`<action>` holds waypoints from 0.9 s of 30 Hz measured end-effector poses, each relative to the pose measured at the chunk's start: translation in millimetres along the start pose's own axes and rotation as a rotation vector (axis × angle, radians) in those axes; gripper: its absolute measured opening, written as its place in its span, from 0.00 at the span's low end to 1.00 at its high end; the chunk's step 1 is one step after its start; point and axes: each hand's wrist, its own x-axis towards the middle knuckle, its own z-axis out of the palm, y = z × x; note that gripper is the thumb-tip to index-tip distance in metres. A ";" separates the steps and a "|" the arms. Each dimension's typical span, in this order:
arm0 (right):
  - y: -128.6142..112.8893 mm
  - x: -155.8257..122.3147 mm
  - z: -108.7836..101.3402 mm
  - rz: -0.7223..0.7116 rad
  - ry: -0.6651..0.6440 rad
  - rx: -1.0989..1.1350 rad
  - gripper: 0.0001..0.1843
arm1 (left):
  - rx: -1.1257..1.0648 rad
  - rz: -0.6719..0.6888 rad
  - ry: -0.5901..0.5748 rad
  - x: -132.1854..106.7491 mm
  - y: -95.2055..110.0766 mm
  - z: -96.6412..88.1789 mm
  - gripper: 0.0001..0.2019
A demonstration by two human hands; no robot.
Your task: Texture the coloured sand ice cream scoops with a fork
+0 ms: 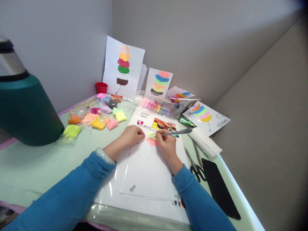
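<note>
My right hand point(166, 145) is closed around a metal fork point(176, 132), its prongs pressed on a yellow-green smear of clay point(152, 135) on a white sheet of paper point(146, 170). A pink smear point(152, 142) lies just below the green one. My left hand point(132, 134) rests curled on the paper to the left of the smears, holding the sheet down with nothing in its fingers. Both arms wear blue sleeves.
Bags of coloured clay point(96, 120) lie at the left, a clear tray of clay sticks point(158, 107) behind the paper. Finished clay pictures point(123, 67) lean on the wall. Scissors point(196, 163) and a black case point(220, 189) sit at the right. A green flask point(24, 102) stands at the left.
</note>
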 end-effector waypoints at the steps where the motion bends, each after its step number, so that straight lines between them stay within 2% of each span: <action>1: -0.5 -0.3 0.0 -0.004 -0.005 -0.009 0.10 | -0.002 -0.006 -0.002 0.0 0.1 0.1 0.11; 17: 0.5 0.4 7.6 -0.034 -0.031 -0.081 0.11 | -0.004 0.016 0.009 2.0 -2.2 1.6 0.12; 27: -2.3 0.9 4.7 0.034 0.010 0.085 0.10 | -0.012 -0.005 0.019 0.7 -0.1 0.4 0.10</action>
